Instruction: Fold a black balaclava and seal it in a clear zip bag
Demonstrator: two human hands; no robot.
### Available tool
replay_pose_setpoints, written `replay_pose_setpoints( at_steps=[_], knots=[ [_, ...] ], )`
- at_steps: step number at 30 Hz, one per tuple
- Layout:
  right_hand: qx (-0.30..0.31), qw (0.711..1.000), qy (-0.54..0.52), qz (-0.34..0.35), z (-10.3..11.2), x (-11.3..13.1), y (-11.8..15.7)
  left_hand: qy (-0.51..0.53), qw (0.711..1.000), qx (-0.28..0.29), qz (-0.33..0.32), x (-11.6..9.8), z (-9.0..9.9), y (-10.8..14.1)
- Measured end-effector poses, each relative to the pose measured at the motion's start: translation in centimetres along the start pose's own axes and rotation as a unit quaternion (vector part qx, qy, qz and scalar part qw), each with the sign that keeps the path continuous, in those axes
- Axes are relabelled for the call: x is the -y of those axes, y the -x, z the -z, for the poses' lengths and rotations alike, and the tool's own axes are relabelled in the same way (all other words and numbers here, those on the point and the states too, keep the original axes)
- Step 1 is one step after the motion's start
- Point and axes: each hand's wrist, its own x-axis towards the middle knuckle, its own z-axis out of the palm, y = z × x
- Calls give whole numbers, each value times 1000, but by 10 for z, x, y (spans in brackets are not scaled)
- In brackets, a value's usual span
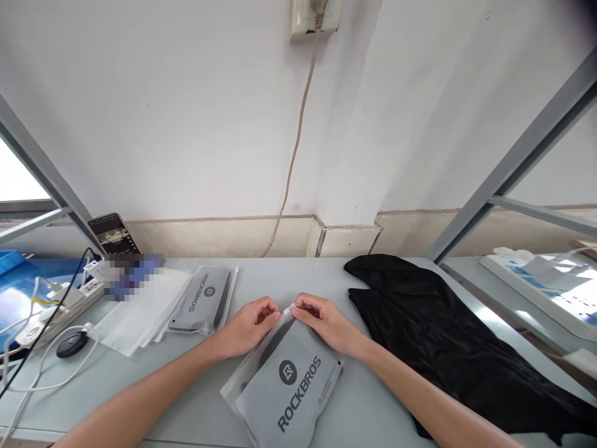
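A frosted zip bag (291,389) printed ROCKBROS lies tilted on the grey table in front of me, with something dark and folded showing inside. My left hand (254,323) pinches its upper edge between thumb and fingers. Close beside it, my right hand (324,320) pinches the same edge near a small white zip slider (289,308). Past my left hand lies another ROCKBROS bag (204,298), filled and flat. Black fabric pieces (433,336) are spread out to the right of my right arm.
Flat bags (144,311) are stacked at the left. Beyond them are a propped phone (116,235), a power strip (69,305), loose cables and a black oval device (72,344). Metal frame posts (504,168) rise at both sides. A cord (298,130) hangs down the wall behind.
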Motion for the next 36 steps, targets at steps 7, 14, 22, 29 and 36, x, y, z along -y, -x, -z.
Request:
replay_pose_setpoints(
  at_steps=[7, 14, 22, 29, 36],
  knots=[
    [0, 998, 49, 25, -7, 2, 5, 66, 998, -8, -2, 5, -10, -5],
    [-16, 999, 31, 41, -6, 2, 1, 30, 999, 3, -13, 1, -7, -3],
    [-127, 977, 161, 59, 9, 9, 1, -105, 994, 13, -25, -7, 11, 1],
    [-253, 940, 222, 51, 34, 6, -3, -162, 985, 66, 13, -32, 52, 9],
    [-317, 939, 126, 43, 33, 10, -1, -96, 995, -7, 4, -19, 71, 1]
  ],
)
